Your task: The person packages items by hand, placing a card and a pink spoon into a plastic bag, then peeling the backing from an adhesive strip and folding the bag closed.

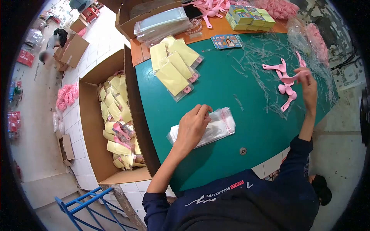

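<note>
My left hand [194,125] lies over a stack of clear plastic bags [221,127] on the green table. Its fingers are curled and bunched together at the stack's upper edge; what they pinch, if anything, is hidden. On the right, my right hand [309,86] is raised with its fingers closed on a pink scoop [290,78]. Just below and beside that scoop are several loose pink scoops [288,101]. Farther up the table, filled clear packets with cream cards [173,77] overlap in a pile, pink scoops showing at their edges.
An open cardboard box [90,127] of similar packets stands left of the table [200,165]. Plastic strips [260,81] litter the table's right side. At the back are card stacks [250,19], bundled clear bags [162,23] and more scoops. A blue metal frame [83,202] stands lower left.
</note>
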The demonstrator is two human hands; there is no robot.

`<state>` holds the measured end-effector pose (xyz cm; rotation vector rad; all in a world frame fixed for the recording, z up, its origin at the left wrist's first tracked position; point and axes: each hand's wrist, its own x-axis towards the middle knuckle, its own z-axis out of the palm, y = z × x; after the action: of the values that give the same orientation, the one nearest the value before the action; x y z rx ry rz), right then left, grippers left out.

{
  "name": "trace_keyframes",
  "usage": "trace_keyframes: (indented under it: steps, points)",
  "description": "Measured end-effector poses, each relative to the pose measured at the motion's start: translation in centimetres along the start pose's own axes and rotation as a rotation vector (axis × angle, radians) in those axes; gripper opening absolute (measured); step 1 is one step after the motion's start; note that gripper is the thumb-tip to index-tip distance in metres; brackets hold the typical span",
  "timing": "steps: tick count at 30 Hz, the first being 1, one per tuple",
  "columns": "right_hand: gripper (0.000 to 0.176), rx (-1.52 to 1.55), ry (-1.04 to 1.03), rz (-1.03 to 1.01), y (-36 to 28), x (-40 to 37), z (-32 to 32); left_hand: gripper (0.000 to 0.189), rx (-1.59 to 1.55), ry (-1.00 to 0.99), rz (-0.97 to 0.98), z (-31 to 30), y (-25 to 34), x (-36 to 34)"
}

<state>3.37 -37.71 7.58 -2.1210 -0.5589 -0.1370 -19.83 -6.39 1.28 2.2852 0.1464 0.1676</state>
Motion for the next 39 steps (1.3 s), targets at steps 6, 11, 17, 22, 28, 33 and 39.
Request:
trace_keyframes:
  steps: [6, 11, 17, 22, 28, 33, 39]
  points:
    - [0.016, -0.305, 0.331, -0.186, -5.9, -2.0, 3.4, 0.014, 0.091, 0.009, 0.056, -1.2, 0.2, -0.7]
    - [0.023, 0.440, -0.006, 0.055, -10.1, -8.1, 12.3, 0.016, -0.003, 0.096, 0.157, -1.1, -0.2, -1.3]
    - [0.024, 0.049, -0.057, -0.046, -10.6, -8.8, 13.6, 0.028, -0.678, -0.093, -0.301, -3.2, 0.2, -3.0]
    - [0.022, 0.448, 0.055, 0.011, -13.0, -8.7, 13.4, 0.033, -0.787, -0.154, -0.287, -3.0, 0.8, -3.2]
    - [0.023, 0.451, -0.011, 0.002, -14.2, -9.0, 13.8, 0.033, -0.865, -0.149, -0.278, -1.8, 0.5, -3.8]
    - [0.025, 0.418, -0.192, -0.073, -13.9, -8.8, 14.2, 0.036, -0.990, -0.157, -0.255, -1.8, 1.1, -2.9]
    - [0.029, 0.325, -0.223, -0.263, -15.0, -7.1, 13.9, 0.028, -0.920, -0.053, -0.157, -2.5, 1.7, -1.5]
